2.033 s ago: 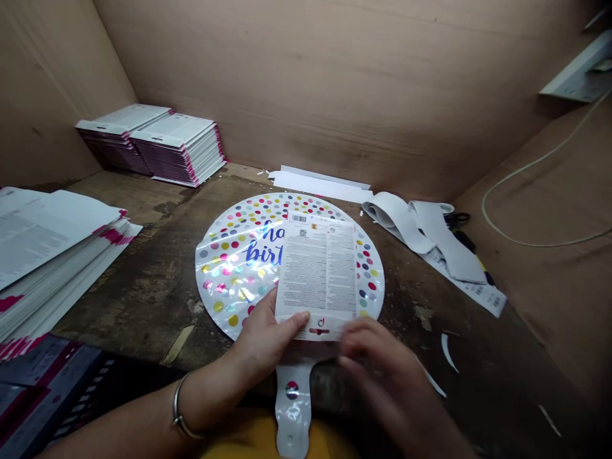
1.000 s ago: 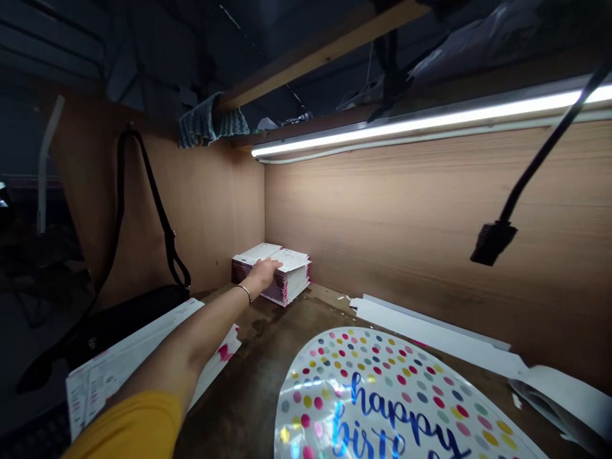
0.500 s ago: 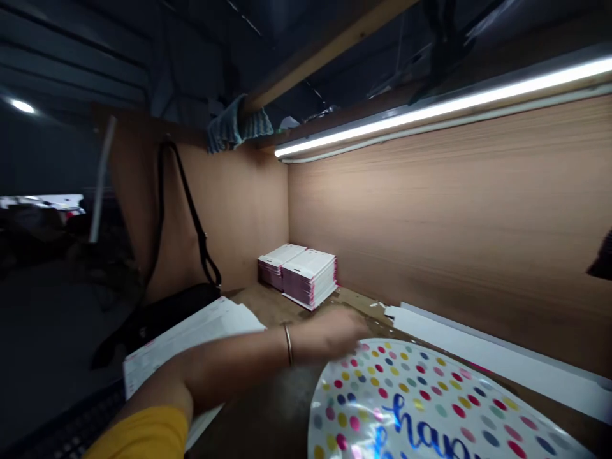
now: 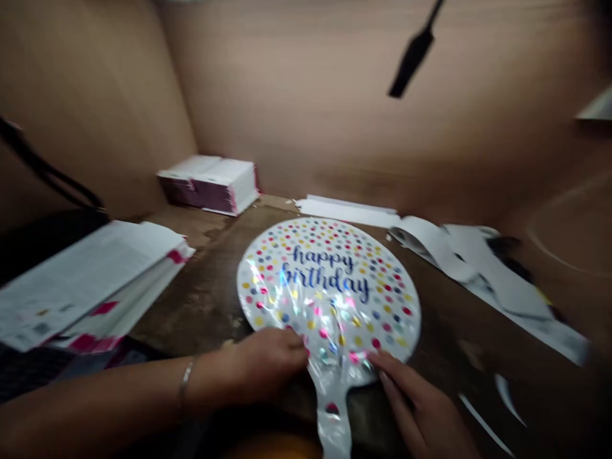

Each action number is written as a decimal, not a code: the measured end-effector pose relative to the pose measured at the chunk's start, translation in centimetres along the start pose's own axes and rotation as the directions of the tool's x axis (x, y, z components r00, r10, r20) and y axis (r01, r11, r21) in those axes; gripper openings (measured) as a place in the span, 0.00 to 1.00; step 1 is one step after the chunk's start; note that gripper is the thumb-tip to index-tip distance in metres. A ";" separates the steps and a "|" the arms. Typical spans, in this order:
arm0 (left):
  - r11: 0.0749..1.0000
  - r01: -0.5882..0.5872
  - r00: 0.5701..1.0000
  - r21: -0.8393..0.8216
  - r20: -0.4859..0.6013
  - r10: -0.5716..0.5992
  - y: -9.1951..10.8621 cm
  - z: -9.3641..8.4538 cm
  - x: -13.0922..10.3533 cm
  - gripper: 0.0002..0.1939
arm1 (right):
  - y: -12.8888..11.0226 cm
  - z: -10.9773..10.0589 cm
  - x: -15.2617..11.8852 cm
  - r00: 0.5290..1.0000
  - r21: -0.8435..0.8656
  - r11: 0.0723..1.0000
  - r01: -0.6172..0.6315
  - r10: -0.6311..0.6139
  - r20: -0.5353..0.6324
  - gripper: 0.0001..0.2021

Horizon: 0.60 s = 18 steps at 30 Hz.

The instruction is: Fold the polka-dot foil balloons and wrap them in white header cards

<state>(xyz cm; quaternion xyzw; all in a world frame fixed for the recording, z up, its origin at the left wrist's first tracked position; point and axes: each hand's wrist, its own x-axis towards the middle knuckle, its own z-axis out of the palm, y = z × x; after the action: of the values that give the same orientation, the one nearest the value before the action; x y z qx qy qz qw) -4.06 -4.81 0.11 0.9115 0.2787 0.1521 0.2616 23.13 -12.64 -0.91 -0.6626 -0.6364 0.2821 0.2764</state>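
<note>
A flat round foil balloon with coloured dots and "happy birthday" in blue lies on the brown table, its white tail pointing toward me. My left hand, below a metal bangle, is closed on the balloon's lower left edge beside the tail. At the lower right edge, my right hand rests its extended fingertips against the foil, fingers slightly apart.
Two stacks of printed cards stand in the back left corner. Printed packs lie at the left. Curled white strips run along the back right. A black cable end hangs above.
The view has swung right and down. My left hand has moved from the balloon's far edge to its near left edge. My right hand and the balloon's tail have come into view.
</note>
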 end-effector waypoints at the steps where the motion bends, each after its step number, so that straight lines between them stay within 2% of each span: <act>1: 0.993 0.057 0.998 -0.105 0.012 -0.056 0.3 0.4 0.4 0.10 | 0.2 -0.5 -0.2 0.998 -0.042 0.998 0.044 -0.045 -0.035 0.13; 3: 0.923 0.274 0.962 -0.269 0.076 -0.263 0.2 0.3 1.3 0.06 | 0.1 -1.2 -0.5 0.982 -0.125 0.984 0.129 -0.144 -0.118 0.14; 5: 0.850 0.421 0.907 -0.318 0.123 -0.403 -0.4 -0.1 2.3 0.09 | -0.4 -1.4 -0.7 0.950 -0.180 0.963 0.201 -0.236 -0.204 0.12; 6: 0.855 0.427 0.904 -0.295 0.112 -0.413 -0.5 -0.3 2.7 0.09 | -0.8 -1.1 -0.7 0.933 -0.193 0.948 0.254 -0.293 -0.210 0.11; 7: 0.889 0.386 0.922 -0.248 0.081 -0.378 -0.5 -0.4 3.1 0.08 | -1.3 -0.7 -0.7 0.916 -0.199 0.929 0.313 -0.351 -0.196 0.10; 10: 0.980 0.186 0.982 -0.065 -0.002 -0.186 0.2 0.1 3.8 0.02 | -2.5 1.0 -0.5 0.889 -0.209 0.878 0.430 -0.452 -0.074 0.11; 11: 0.985 0.164 0.986 -0.059 -0.008 -0.165 0.3 0.3 4.0 0.03 | -2.6 1.5 -0.3 0.892 -0.223 0.872 0.436 -0.452 -0.023 0.12; 13: 0.970 0.208 0.976 -0.124 -0.046 -0.215 0.3 0.6 4.4 0.07 | -2.6 1.7 0.3 0.891 -0.271 0.854 0.444 -0.452 0.036 0.13; 14: 0.955 0.243 0.962 -0.169 -0.081 -0.260 0.1 0.5 4.6 0.08 | -2.4 1.4 0.7 0.891 -0.299 0.849 0.437 -0.455 0.010 0.13; 16: 0.937 0.252 0.948 -0.241 -0.134 -0.289 -0.7 -0.2 5.1 0.09 | -2.0 0.2 1.8 0.884 -0.355 0.854 0.381 -0.449 -0.132 0.18; 18: 0.950 0.179 0.962 -0.257 -0.157 -0.224 -1.5 -1.2 5.6 0.09 | -1.7 -1.4 3.4 0.887 -0.385 0.872 0.301 -0.404 -0.223 0.32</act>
<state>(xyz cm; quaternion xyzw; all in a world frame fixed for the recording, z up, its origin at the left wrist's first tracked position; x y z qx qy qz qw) -0.76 -0.02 0.94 0.8215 0.3734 0.2410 0.3573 23.04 -9.16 1.21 -0.6061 -0.7377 0.0095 0.2972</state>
